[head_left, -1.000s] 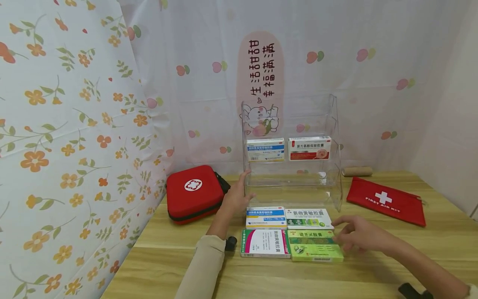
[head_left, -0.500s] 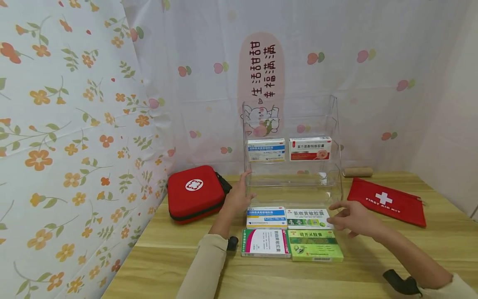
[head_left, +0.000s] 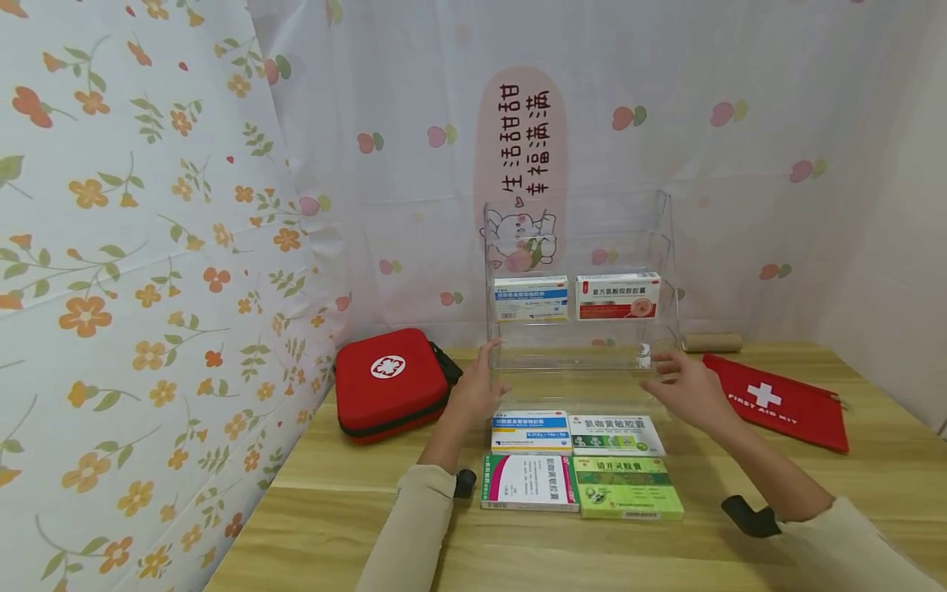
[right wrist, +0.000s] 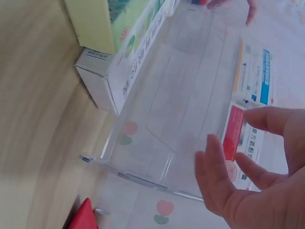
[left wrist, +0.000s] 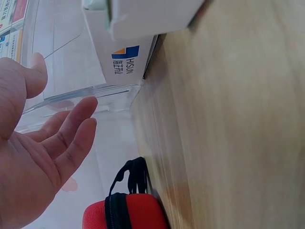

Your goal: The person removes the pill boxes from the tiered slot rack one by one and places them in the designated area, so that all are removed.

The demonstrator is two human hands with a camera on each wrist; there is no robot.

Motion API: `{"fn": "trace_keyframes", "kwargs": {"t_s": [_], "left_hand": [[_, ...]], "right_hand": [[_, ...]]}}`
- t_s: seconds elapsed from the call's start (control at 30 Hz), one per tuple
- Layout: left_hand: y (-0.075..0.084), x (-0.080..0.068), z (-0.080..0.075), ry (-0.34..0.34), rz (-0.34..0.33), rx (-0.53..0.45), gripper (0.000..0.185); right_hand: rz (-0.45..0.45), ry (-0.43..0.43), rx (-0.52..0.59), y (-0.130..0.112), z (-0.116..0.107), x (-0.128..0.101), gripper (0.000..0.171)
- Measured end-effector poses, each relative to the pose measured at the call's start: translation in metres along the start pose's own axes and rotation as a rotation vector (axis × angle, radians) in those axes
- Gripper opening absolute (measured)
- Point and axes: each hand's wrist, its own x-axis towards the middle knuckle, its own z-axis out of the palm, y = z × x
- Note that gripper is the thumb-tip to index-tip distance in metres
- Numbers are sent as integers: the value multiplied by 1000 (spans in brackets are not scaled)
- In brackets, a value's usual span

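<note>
Presently, the left hand rests open against the left edge of the clear rack, which stands at the table's back behind four boxes; the right hand, fingers spread and holding nothing, is near the rack's right edge. In my judgement, both palms should meet the side walls low and evenly, since the rack looks light and carries two upper boxes.

Two bare hands, no gloves, rings or watch visible. Left hand: beige long sleeve reaching to the wrist, well back from the fingers, plain knit-like fabric, no print. Small black device at that cuff. Right hand: same beige sleeve, pushed further back from the fingers; black strap-mounted unit just ahead of its cuff.
</note>
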Motion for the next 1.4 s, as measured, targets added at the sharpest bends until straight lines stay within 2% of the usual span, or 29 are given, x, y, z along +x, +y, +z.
{"fn": "trace_keyframes", "kwargs": {"t_s": [0.3,0.57,0.8,1.07,1.3,1.4], "left_hand": [[0,-1,-1,6,8,3,86],[-1,-3,-1,12,7,9,85],[0,-2,-2,5,5,-4,86],[0,-2,-2,2,6,4,86],[0,-2,-1,6,14,6,85],[0,-3,-1,14,14,11,85]], "right_hand": [[-27,204,49,-6,6,14,53],[-115,311,70,-5,8,26,45],[-221,373,50,-7,7,41,41],[-338,444,-27,-11,1,63,32],[-304,415,-61,-13,-7,75,31],[-323,410,-73,-14,-8,80,32]]}}
